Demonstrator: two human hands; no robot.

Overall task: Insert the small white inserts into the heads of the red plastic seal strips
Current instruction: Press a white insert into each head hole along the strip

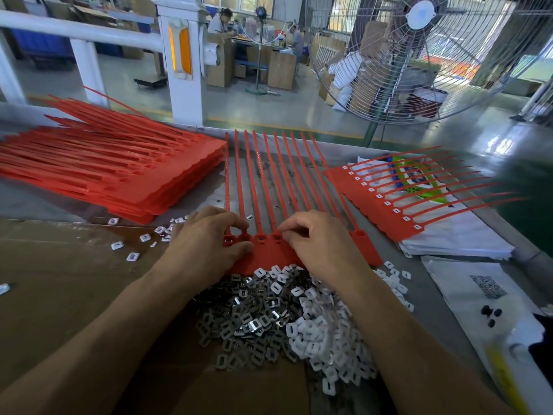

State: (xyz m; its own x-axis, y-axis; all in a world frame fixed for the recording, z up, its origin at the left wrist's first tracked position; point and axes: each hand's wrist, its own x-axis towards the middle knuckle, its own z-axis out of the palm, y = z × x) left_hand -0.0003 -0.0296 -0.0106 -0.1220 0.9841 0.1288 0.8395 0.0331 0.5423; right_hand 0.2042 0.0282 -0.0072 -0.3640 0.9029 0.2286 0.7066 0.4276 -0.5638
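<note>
We see a factory floor, glossy grey-green with a yellow line near the bench. White pillar with an orange reflector stands behind the tabletop; large pedestal fan at right rear, smaller one further back. Two people sit at a distant bench among cardboard boxes.

Tabletop is grey metal, with brown cardboard covering the near left part. White printed bags lie at right.

Big stack of red seal strips sits at left. A finished sheet, heads showing white, lies on the bags at right. The working sheet lies centre, tails pointing away, heads near us.

Pile of white and metal inserts sits on the cardboard just below the working sheet; loose ones scatter left.

Left hand grips the sheet's head row, thumb underneath, fingers curled over. Right hand pinches at one head; we assume an insert there, but it's hidden by the fingertips.
</note>
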